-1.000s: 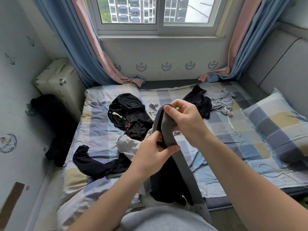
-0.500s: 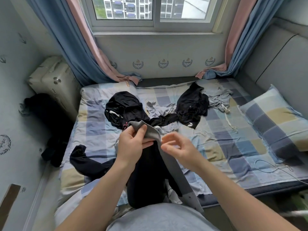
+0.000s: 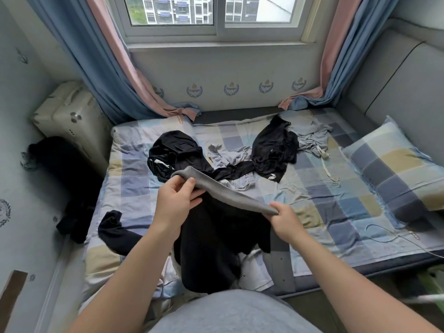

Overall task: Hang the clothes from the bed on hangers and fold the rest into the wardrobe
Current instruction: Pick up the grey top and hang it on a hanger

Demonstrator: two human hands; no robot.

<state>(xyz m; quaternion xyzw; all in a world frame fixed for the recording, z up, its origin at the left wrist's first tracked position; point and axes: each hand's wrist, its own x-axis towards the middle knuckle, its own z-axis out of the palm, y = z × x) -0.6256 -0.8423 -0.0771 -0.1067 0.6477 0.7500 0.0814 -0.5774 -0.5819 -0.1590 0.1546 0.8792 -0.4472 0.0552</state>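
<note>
Forearms extended, left hand (image 3: 177, 200) and right hand (image 3: 286, 221) each clamp a pinching grip on the black garment's (image 3: 211, 251) grey ribbed band (image 3: 228, 194), stretched between them.

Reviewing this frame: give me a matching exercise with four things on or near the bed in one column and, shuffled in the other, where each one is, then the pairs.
Things
1. grey ribbed band
2. checked pillow
3. cream suitcase
4. light grey drawstring garment

Places
a. off the bed, at its left side
b. stretched between the left hand and the right hand
c. lying on the far part of the bed, beside a black garment
d. at the bed's right end, against the grey headboard

Pairs: 1-b, 2-d, 3-a, 4-c
</note>
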